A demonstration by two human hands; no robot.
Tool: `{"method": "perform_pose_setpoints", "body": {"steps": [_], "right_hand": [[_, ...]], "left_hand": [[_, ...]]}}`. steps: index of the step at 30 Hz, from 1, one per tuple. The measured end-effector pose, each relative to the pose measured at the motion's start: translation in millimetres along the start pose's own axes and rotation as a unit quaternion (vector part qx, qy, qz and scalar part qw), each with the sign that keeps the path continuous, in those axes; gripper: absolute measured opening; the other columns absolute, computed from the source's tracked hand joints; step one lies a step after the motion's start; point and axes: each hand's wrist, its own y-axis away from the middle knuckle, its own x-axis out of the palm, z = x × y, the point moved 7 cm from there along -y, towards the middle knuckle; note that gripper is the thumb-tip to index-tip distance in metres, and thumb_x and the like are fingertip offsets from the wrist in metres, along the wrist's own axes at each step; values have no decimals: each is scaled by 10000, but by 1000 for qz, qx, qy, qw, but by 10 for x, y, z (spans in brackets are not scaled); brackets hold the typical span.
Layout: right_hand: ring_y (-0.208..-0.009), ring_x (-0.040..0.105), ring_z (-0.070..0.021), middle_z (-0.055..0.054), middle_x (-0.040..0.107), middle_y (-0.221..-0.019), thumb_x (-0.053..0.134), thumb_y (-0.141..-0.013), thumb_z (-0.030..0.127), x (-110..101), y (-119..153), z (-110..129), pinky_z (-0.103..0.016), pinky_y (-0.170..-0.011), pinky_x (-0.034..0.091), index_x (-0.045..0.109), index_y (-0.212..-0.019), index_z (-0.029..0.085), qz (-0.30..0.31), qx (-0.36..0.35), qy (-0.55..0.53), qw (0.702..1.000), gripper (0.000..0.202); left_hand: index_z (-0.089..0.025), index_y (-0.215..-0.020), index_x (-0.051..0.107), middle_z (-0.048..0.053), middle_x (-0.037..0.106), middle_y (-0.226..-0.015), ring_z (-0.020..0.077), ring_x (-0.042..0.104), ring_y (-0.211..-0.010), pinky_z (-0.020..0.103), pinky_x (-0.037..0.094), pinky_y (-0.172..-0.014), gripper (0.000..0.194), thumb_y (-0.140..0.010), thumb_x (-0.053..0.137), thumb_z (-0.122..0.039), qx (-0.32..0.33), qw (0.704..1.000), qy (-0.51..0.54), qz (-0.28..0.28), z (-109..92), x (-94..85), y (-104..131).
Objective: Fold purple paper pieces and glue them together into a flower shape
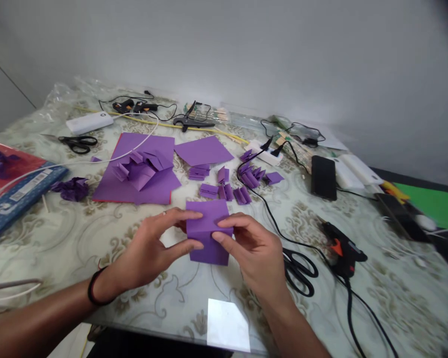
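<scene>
A piece of purple paper (208, 248) with a crease across its middle is held up over the near part of the table. My left hand (160, 243) grips its left edge between thumb and fingers. On the right edge, my right hand (252, 248) pinches it at the crease, thumb and index finger close together. Just beyond the paper lie several small folded purple pieces (209, 191). A flat purple sheet (203, 150) rests behind them. To the left, loose purple folds (142, 171) sit on larger purple sheets (108, 188).
Black-handled scissors (300, 271) lie by my right wrist, with a glue gun (343, 248) and its cord farther right. Other scissors (78, 143), a crumpled purple paper (71, 189) and a blue-and-red packet (22, 194) are left. A black phone (323, 177) and power strip (266, 152) stand right.
</scene>
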Motion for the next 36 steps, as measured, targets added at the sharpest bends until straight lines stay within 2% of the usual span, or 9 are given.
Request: {"method": "perform_pose_setpoints", "body": {"steps": [2,5,8,11,13,16,20,29,36], "right_hand": [[-884,741,-196,-16,784,-947,869,-870,278,19,16,-23,-313,-819,607,821,-1016,286,8,22,-7,1000,154],[-940,731,-215,-25,784,-1013,864,-892,306,17,29,-38,-365,-894,592,813,-1181,314,17,22,15,999,294],[-892,671,-190,-6,727,-935,846,-917,271,-9,14,16,-343,-851,545,838,-1093,334,20,-32,70,997,187],[-865,626,-171,4,652,-896,851,-909,242,-41,-7,57,-317,-797,510,847,-975,330,13,-63,88,994,110],[-906,641,-172,0,658,-931,842,-915,245,-31,-14,55,-318,-824,511,837,-943,315,25,-55,72,996,76],[-890,667,-174,-3,697,-915,815,-937,270,47,-3,26,-319,-816,525,811,-926,285,71,-22,28,997,19],[-804,677,-176,-10,729,-849,804,-930,311,139,26,-11,-308,-741,534,794,-906,246,89,16,13,996,70],[-668,661,-144,1,752,-754,762,-934,365,166,20,-60,-261,-627,533,794,-837,217,81,76,2,994,179],[-688,710,-161,-7,775,-749,769,-939,374,133,1,-87,-277,-657,572,806,-801,222,55,79,18,995,209]], "left_hand": [[-296,-1265,780,27,844,-1133,207,787,-973,332,604,-914,327,-948,837,-353,3,998,-52,-19,-14,-21,7],[-289,-1192,829,23,852,-1006,191,782,-857,299,609,-802,232,-975,803,-371,12,998,-55,-29,-26,-44,-10],[-324,-1129,863,15,787,-911,163,716,-793,283,580,-742,171,-974,806,-366,42,997,-54,-42,-45,-89,-42],[-340,-1046,885,35,734,-985,183,689,-913,309,574,-821,116,-941,838,-356,61,995,-55,-57,-61,-141,-68],[-314,-1002,889,46,770,-1033,202,715,-980,327,585,-882,89,-951,824,-349,37,999,-12,-24,-39,-112,-86],[-287,-1020,887,41,845,-1013,215,773,-941,322,616,-863,131,-983,782,-356,-50,996,66,46,30,-2,-76],[-258,-1035,887,37,869,-969,216,791,-853,302,630,-780,181,-969,780,-387,-134,985,88,66,108,77,-18],[-236,-892,883,20,864,-870,197,780,-783,255,601,-690,159,-924,796,-365,-166,981,95,35,141,22,-28],[-281,-953,902,14,873,-931,259,808,-944,333,634,-860,186,-936,778,-419,-190,975,99,53,187,29,-49]]}}
